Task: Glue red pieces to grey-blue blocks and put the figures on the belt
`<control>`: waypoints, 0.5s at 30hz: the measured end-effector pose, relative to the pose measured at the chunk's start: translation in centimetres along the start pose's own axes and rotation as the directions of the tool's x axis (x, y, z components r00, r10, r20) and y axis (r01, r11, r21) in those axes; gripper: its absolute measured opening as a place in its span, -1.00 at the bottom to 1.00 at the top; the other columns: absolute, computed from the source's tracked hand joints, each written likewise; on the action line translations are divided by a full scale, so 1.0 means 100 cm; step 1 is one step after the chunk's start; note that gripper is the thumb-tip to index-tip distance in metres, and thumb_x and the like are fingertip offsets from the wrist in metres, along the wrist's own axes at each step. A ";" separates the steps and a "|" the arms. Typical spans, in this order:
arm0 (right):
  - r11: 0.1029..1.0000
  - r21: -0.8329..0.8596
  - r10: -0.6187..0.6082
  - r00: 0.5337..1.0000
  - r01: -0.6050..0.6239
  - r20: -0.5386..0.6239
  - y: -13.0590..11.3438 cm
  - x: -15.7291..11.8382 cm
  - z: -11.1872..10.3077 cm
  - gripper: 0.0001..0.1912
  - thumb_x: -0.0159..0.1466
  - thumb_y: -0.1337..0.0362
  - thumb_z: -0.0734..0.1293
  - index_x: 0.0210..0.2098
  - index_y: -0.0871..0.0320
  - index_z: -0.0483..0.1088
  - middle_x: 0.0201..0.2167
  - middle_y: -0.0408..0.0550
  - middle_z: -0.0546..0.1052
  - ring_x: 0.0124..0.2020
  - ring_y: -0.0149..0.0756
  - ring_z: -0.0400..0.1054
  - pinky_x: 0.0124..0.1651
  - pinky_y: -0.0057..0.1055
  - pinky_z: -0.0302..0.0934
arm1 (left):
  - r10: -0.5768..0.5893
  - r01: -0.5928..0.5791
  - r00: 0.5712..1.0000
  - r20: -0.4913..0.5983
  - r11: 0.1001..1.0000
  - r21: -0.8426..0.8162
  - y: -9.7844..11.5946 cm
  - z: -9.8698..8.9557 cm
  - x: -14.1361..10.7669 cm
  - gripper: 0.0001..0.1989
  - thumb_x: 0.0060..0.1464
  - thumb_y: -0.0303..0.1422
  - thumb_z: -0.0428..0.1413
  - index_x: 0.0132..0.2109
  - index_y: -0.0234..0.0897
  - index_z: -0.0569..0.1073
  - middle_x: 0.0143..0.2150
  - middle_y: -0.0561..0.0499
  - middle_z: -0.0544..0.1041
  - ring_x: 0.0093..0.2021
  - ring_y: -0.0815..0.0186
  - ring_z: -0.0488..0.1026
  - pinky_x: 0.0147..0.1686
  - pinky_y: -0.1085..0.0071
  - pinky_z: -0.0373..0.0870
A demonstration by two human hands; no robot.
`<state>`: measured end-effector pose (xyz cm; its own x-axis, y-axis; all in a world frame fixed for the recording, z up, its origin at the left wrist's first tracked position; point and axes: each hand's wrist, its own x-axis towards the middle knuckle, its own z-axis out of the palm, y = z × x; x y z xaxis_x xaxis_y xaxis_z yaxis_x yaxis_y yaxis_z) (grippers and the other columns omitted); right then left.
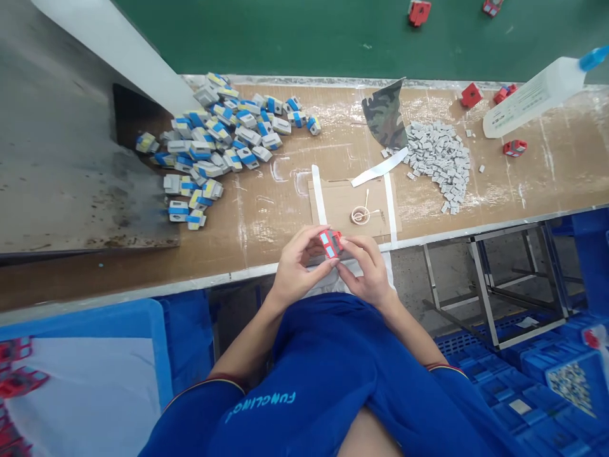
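Note:
Between my two hands, above the bench's front edge, is a small red toy vehicle (330, 244) with pale blue windows and a grey part on its right side. My left hand (301, 265) grips its left side with fingers and thumb. From the right, my right hand (365, 270) pinches at the red and grey end; whether a small piece sits between those fingertips is hidden. Just beyond my hands, a small round cup (360, 216) with thin white sticks rests on a taped cardboard sheet (335, 197).
Grey, blue and yellow toy parts (228, 130) lie heaped at left, beside a metal box (80, 146). Small grey pieces (438, 155) are piled at right near camouflage cloth (387, 117). A plastic bottle (537, 95) lies farther right. A blue bin (162, 343) holds red toys (21, 381).

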<state>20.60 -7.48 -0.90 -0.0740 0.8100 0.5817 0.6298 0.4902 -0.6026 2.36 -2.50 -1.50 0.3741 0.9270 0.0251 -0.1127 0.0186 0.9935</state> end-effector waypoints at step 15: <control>0.830 0.166 0.547 0.835 -0.533 -0.055 0.067 0.024 -0.028 -0.64 0.45 -0.04 0.39 -0.03 0.10 0.62 -0.27 -0.07 0.62 -0.31 -0.31 0.46 -0.24 -0.35 0.40 | -0.054 0.061 0.998 0.041 0.980 -0.187 -0.034 0.013 0.024 -0.46 0.19 -0.24 0.41 0.25 -0.17 0.48 0.22 -0.17 0.54 -0.01 0.24 0.67 0.06 0.28 0.69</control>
<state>26.84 -3.16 -2.01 0.3250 0.9272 0.1861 0.4336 0.0288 -0.9007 4.87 -0.84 -4.66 0.4175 0.9084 -0.0241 -0.2601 0.1449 0.9547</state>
